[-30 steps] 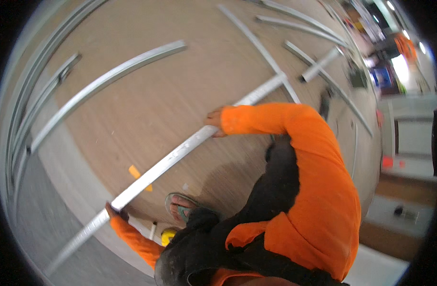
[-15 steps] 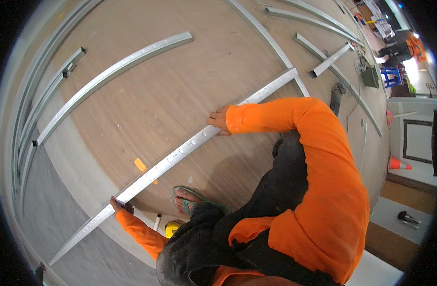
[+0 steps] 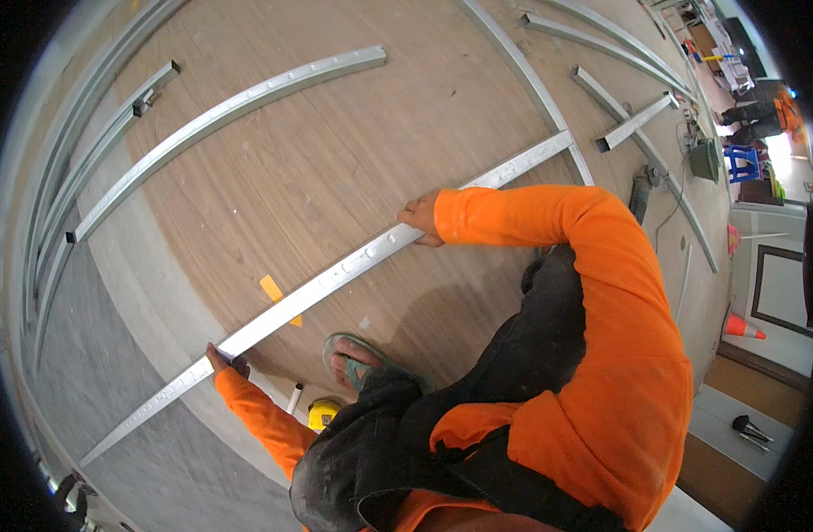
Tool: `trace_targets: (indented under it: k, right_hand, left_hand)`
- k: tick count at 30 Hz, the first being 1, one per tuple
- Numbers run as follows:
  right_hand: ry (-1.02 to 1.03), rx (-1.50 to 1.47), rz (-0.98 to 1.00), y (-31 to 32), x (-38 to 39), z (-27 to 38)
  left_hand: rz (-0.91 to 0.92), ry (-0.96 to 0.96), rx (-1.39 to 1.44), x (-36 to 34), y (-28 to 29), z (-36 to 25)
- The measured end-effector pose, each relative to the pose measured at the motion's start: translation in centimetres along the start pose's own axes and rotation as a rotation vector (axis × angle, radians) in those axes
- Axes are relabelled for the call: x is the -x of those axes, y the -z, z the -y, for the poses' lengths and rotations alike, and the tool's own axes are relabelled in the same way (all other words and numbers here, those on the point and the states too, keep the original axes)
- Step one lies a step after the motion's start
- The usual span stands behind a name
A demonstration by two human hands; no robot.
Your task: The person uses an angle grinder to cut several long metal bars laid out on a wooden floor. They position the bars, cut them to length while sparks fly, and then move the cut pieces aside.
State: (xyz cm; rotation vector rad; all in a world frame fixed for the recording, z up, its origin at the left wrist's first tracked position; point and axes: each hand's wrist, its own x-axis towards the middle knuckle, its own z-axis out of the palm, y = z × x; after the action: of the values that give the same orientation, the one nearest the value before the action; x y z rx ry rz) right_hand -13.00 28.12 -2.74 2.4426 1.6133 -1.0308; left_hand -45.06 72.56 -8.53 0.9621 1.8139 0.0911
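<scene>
A long silvery metal profile runs diagonally across the wooden floor, from lower left to upper right. Punched marks show along its face. Toward its lower-left part, my left hand grips it, thumb on the near side and the other fingers partly hidden beneath. My right hand is wrapped over the profile farther up, with its fingers across the far edge. The upper-right end of this profile meets another metal profile lying crosswise. Orange tape shows on the floor beside it, between my two hands.
More metal profiles lie at the left and upper right. By my left forearm are a yellow tape measure and a white tube. Right of me lie a power tool and a green container. Another person is far right.
My view has shifted slightly, so the floor and the profiles sit farther right in the picture. Both hands stay on the same profile, at about the same places.
</scene>
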Motion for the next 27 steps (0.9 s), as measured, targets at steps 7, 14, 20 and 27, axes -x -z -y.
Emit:
trace_targets:
  k: [7,14,20,27]
  right_hand:
    - [-0.059,0.011,0.035,-0.9,1.1,-0.7]
    - [-0.045,0.11,0.119,2.0,-0.6,-0.8]
    - [-0.086,0.093,0.046,1.7,-2.6,0.8]
    - [-0.233,0.085,0.133,7.6,6.0,2.4]
  left_hand:
    - [0.03,0.039,-0.02,-1.6,-0.2,1.0]
    - [0.049,0.091,0.341,-2.0,-1.2,3.1]
    - [-0.248,-0.137,0.065,-2.5,-0.3,3.4]
    - [0.248,-0.173,1.362,-2.0,-0.4,1.6]
